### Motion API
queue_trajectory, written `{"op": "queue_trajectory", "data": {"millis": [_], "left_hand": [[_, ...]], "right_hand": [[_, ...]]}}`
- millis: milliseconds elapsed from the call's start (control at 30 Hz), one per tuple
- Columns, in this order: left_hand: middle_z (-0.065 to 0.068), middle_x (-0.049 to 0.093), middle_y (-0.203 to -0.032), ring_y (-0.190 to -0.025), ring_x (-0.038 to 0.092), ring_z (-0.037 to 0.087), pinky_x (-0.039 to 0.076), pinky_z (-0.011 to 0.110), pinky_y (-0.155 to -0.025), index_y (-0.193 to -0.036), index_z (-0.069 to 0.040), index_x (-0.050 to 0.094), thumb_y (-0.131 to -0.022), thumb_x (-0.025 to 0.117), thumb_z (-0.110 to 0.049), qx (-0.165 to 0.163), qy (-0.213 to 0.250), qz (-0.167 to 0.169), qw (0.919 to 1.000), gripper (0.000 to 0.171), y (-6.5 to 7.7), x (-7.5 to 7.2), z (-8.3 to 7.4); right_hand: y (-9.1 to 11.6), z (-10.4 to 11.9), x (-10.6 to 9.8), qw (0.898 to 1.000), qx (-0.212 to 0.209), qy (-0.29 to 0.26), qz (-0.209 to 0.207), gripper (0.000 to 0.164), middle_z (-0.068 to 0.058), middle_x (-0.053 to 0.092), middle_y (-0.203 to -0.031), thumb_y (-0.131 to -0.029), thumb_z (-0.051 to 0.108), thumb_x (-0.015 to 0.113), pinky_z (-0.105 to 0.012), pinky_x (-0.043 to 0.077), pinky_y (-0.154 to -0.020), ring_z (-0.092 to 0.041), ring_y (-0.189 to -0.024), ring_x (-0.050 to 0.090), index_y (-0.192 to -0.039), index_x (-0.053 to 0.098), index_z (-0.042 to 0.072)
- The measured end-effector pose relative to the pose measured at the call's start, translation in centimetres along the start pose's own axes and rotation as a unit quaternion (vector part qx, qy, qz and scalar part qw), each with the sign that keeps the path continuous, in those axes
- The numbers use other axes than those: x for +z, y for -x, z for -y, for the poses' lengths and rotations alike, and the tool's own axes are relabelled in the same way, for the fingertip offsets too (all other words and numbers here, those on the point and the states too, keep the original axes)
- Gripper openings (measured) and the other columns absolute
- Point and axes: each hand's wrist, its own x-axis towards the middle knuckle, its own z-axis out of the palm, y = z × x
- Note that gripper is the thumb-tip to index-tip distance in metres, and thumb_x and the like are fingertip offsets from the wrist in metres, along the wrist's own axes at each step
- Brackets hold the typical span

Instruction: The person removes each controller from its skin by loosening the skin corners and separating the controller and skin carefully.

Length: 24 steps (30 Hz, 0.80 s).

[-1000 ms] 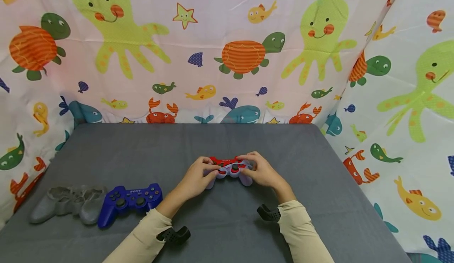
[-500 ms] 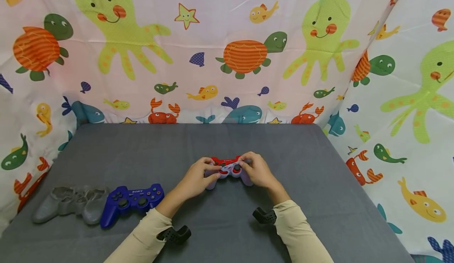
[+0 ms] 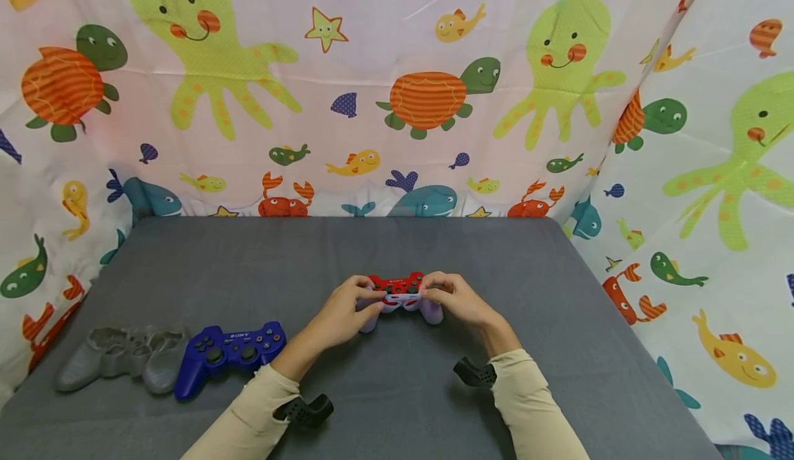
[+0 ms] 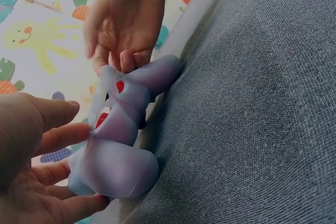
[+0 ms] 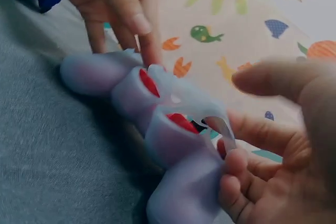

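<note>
Both forearms angle inward over the grey table (image 3: 384, 391). The left hand (image 3: 344, 314) curls its fingers round the left end of the lilac cover (image 3: 431, 312), thumb clear; the right hand (image 3: 464, 303) hooks fingers at its right rim, thumb raised. The red controller (image 3: 397, 285) sits partly inside, between the hands.

You're in a screened-off filming corner, setup-style; home or lab, can't tell. Sea-animal print curtain (image 3: 375, 32) hangs behind your counter (image 3: 484, 253) and down both sides, grey cloth over the top, black wrist-worn devices (image 3: 307, 413) at your beige sleeves (image 3: 533, 405). Curtain hides the room beyond.
</note>
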Motion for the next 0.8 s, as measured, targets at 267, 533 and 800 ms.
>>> {"op": "queue_trajectory", "data": {"millis": [267, 533, 800], "left_hand": [[0.011, 0.058, -0.132, -0.091, 0.053, 0.017, 0.042, 0.029, -0.074, -0.124, -0.006, 0.073, -0.099, 0.066, -0.02, -0.002, 0.004, 0.006, 1.0, 0.029, -0.1, -0.1, 0.2], [0.015, 0.061, -0.135, -0.119, 0.061, 0.03, 0.054, 0.046, -0.095, -0.125, -0.006, 0.072, -0.101, 0.062, -0.019, 0.003, 0.029, 0.021, 0.9994, 0.028, -0.2, -0.9, 0.7], [0.015, 0.064, -0.133, -0.126, 0.061, 0.033, 0.054, 0.048, -0.097, -0.12, -0.007, 0.073, -0.1, 0.064, -0.018, -0.008, 0.037, 0.004, 0.9993, 0.025, -0.3, -1.5, 0.9]], "right_hand": [[0.2, 2.6, 1.5, 0.993, -0.01, 0.084, -0.078, 0.008, -0.018, 0.057, -0.074, -0.092, -0.002, 0.069, -0.019, 0.036, -0.047, -0.001, -0.047, 0.039, -0.093, 0.069, -0.01], [-0.3, 0.8, 1.2, 0.989, 0.037, 0.099, -0.107, 0.023, 0.001, 0.04, -0.058, -0.092, 0.006, 0.073, -0.021, 0.027, -0.041, 0.001, -0.038, 0.025, -0.107, 0.064, -0.008], [-0.2, -0.4, -0.5, 0.99, 0.046, 0.103, -0.086, 0.021, 0.002, 0.038, -0.053, -0.092, 0.009, 0.074, -0.023, 0.031, -0.044, -0.005, -0.043, 0.032, -0.109, 0.065, 0.0]]}}
